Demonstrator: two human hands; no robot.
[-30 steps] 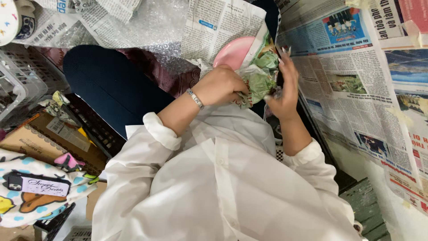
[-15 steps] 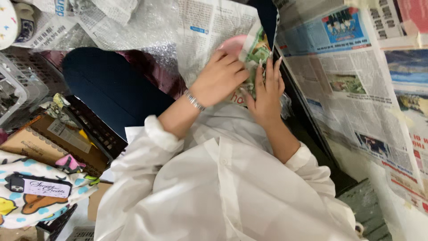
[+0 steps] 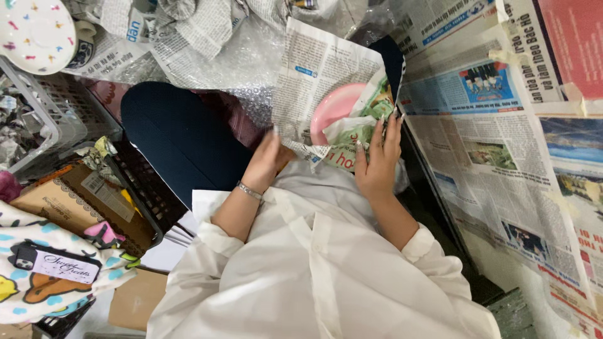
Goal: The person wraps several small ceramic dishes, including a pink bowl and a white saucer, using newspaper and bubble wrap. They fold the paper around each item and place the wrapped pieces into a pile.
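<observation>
Head view, looking straight down over a white shirt front. The pink plate (image 3: 331, 108) sits just above frame centre, at about 12 o'clock from the hands, partly wrapped in a sheet of newspaper (image 3: 317, 78) that covers its left and upper edge; only a crescent of pink shows. Right hand (image 3: 377, 160) lies at 4 o'clock from the plate, fingers extended and spread, pressed flat on a green-printed fold of paper (image 3: 352, 135) against the plate's lower right; it is not closed round anything, only bearing down on the fold. Left hand (image 3: 265, 164) at 8 o'clock from the plate, palm turned inward, fingers straight and together, edge of the hand touching the lower left corner of the newspaper sheet; open, nothing pinched that I can see. A thin metal bracelet (image 3: 250, 191) on the left wrist. Surroundings: dark blue cushion (image 3: 173, 135) at 9 o'clock from the left hand; grey plastic basket (image 3: 47, 122) at far left holding crumpled paper; a white dish with coloured specks (image 3: 34, 31) at 10 o'clock, top corner; a brown cardboard box (image 3: 69, 201) at lower left. Flat newspaper sheets taped over a surface (image 3: 502, 157) fill the 3 o'clock side.
</observation>
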